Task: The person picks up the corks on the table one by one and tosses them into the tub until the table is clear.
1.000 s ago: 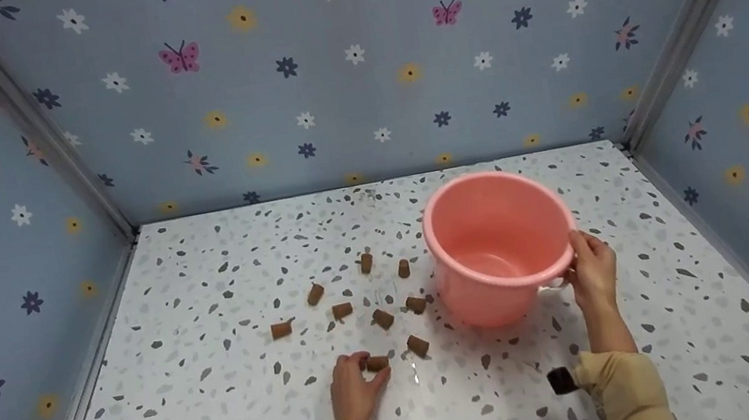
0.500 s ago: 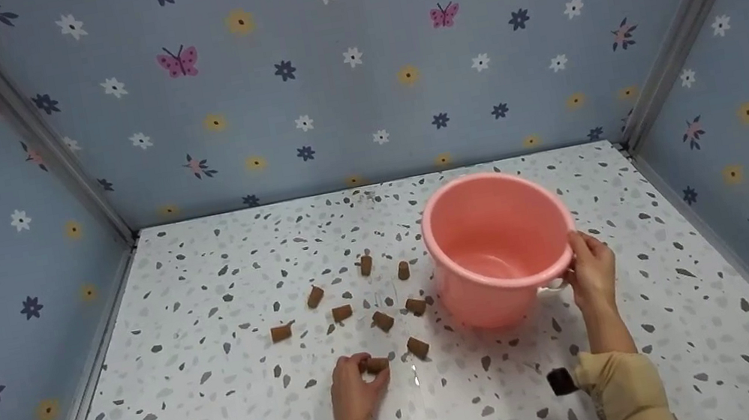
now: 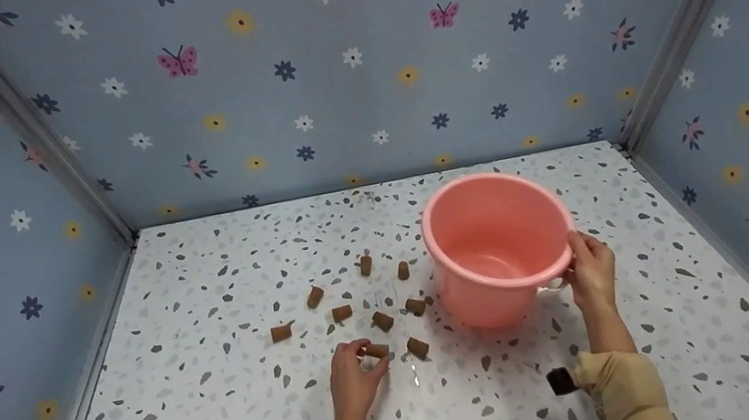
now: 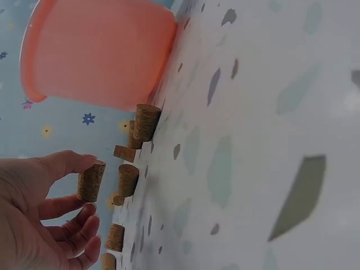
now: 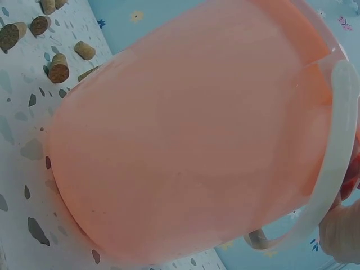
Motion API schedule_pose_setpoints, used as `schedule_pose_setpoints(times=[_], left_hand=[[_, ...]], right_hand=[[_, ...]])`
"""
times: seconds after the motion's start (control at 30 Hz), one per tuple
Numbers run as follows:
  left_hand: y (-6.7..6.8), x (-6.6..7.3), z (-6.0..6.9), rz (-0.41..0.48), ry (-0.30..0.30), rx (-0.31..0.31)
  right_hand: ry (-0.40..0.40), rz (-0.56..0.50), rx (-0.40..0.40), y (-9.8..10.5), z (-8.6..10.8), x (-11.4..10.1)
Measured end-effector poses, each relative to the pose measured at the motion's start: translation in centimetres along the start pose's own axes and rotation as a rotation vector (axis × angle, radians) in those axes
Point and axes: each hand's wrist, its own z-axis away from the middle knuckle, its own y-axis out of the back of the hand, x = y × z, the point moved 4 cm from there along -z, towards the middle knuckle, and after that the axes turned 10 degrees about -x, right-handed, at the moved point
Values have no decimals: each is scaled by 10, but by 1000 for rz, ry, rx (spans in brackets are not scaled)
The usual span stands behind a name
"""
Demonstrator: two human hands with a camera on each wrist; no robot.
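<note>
My left hand [image 3: 358, 384] pinches a brown cork stopper [image 4: 91, 181] between thumb and finger. In the left wrist view that cork is off the table, the other fingers loosely bent below it. With my right hand [image 3: 593, 271] I grip the rim of a pink bucket [image 3: 489, 301] on its right side. The bucket's pale handle [image 5: 337, 129] hangs by that hand. No cork shows inside the bucket. Several more corks lie scattered left of it, among them one cork [image 3: 418, 347] near my left hand and another cork [image 3: 281, 333] farthest left.
The speckled white tabletop [image 3: 227, 417] is bounded by blue flowered panels [image 3: 350, 62] at the back and both sides. Grey metal posts [image 3: 691, 9] stand at the back corners. A small black object [image 3: 561, 381] sits at the right sleeve [image 3: 625, 388].
My left hand has lifted its cork off the table and moved slightly away from me. The right hand and the bucket have stayed put.
</note>
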Motion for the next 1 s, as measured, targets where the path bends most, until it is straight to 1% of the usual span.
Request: schedule_pose_setpoints(times=[0.27, 0.53, 1.0], left_hand=[[9, 21, -6, 38, -83, 53], [16, 50, -14, 54, -136, 54], [27, 103, -38, 10, -217, 62]], right_hand=[[54, -5, -24, 0, 0, 0], [54, 3, -19, 0, -1, 0], [42, 0, -14, 1, 0, 0]])
